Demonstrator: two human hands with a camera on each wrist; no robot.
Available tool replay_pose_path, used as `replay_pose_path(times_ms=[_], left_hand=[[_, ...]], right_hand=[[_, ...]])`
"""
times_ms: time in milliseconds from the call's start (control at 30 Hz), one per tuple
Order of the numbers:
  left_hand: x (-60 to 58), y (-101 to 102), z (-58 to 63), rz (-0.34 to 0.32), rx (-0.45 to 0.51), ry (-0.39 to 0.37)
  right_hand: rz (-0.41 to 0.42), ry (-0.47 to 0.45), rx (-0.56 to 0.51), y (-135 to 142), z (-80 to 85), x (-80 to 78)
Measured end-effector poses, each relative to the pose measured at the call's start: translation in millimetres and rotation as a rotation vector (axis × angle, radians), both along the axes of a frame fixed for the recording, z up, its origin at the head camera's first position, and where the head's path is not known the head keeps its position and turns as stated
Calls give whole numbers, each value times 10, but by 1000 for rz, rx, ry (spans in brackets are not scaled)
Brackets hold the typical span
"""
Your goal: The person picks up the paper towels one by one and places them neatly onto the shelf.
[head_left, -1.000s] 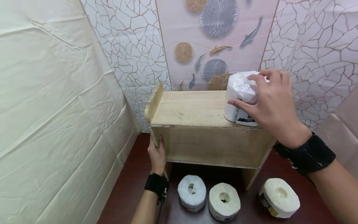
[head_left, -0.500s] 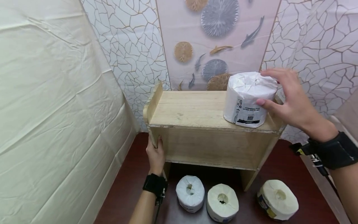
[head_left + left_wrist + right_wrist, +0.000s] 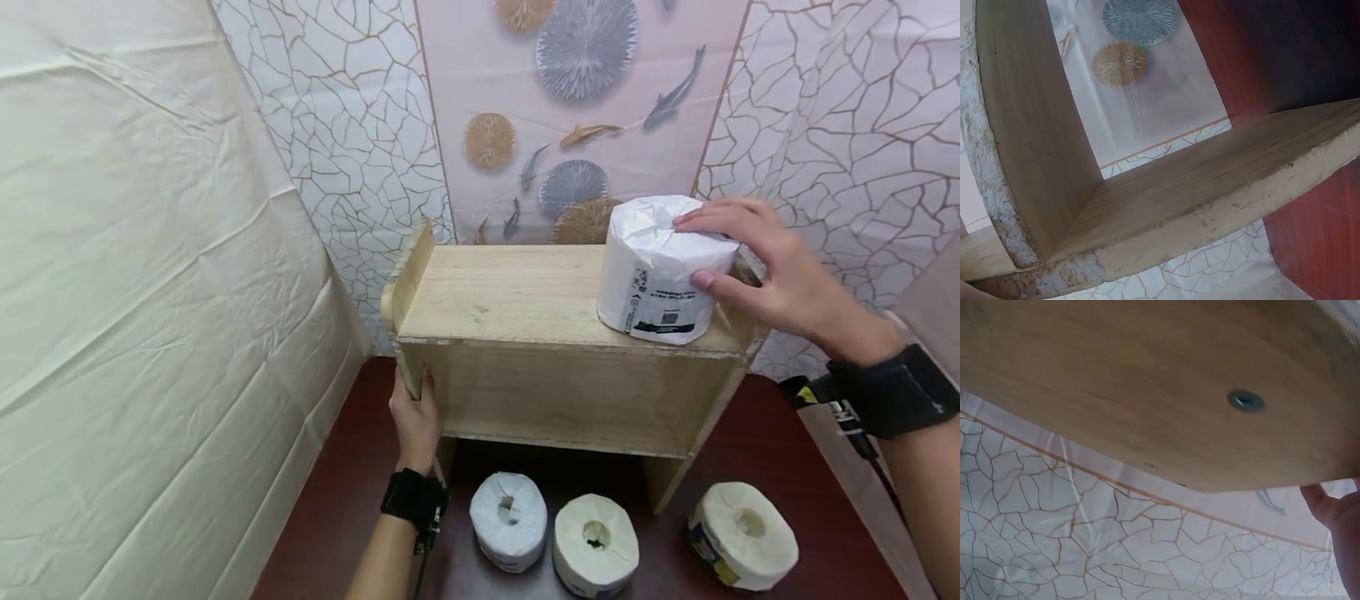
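A small wooden shelf [image 3: 510, 292] stands upright on the table. My left hand [image 3: 415, 421] grips its left side panel, thumb on the inner face, remaining fingers hidden behind the panel. On the right end of the top board stands a white paper-wrapped toilet roll [image 3: 660, 275] with printed label. My right hand [image 3: 780, 267] touches this roll, fingers lying across its top and thumb against its front. The left wrist view shows the shelf's side panel [image 3: 1210, 194] close up. In the right wrist view, a wooden panel [image 3: 1147, 381] with a screw head partly hides my hand [image 3: 1342, 525].
In front of the shelf on the dark red table [image 3: 315, 533] stand a white toilet roll [image 3: 510, 533], a cream toilet roll [image 3: 596, 550] and, farther right, another cream toilet roll [image 3: 742, 537]. A cream cloth [image 3: 165, 333] hangs at left; a patterned sheet [image 3: 360, 108] hangs behind.
My right hand drew back rightward from the wrapped toilet roll, then came left again so its fingers lie over the top. The left hand keeps its grip on the shelf.
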State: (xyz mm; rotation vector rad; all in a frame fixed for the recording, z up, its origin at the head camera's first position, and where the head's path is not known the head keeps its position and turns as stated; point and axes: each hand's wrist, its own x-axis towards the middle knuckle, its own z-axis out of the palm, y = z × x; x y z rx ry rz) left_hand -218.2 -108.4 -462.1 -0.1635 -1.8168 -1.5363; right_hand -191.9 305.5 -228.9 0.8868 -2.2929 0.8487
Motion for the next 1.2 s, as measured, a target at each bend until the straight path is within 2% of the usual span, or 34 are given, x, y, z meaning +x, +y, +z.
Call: replay_pose_path(times_ms=[167,467,733,1000,1200], left_hand=[[-6,-13,9,-1,-4,14],[14,17,19,-12,-13,5],[19,-9,-9,-1,1,12],[22,2,0,-15,-9,-14],[38,0,17,-17,-11,-7]], right_hand=[[-11,-28,44,7,80,17],[-60,-9,62,-14,118,63],[-102,-6,119,-113,205,97],[-218,11,127,-198,231,214],[-256,26,122,-272,248,270]])
